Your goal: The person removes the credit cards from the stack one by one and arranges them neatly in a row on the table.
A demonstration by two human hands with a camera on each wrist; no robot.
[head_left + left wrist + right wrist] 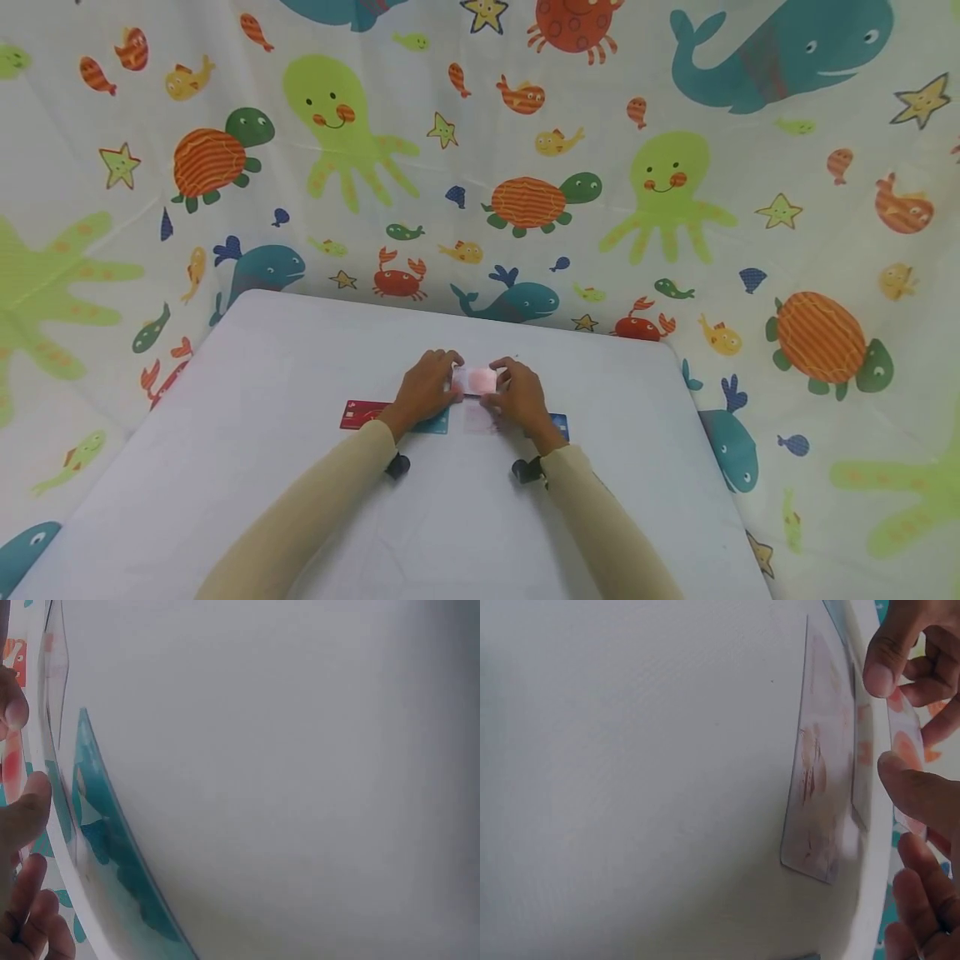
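Note:
A small pale pink-and-white card (475, 381) is held by both hands above the white table. My left hand (429, 388) pinches its left end between thumb and fingers. At its right end my right hand (522, 395) pinches it the same way; the right wrist view shows the held card (907, 742) edge-on between the thumbs. Just below the hands, a faded pink card (482, 419) lies flat. A teal card (432, 424) lies partly under the left wrist, and a blue card (559, 425) is partly covered by the right wrist.
A red card (363, 413) lies left of the left wrist, its right part covered by the hand. Beyond the faded pink card, another pale card (863, 765) shows in the right wrist view. The white table (315, 350) ends at a patterned sea-animal curtain (435, 275).

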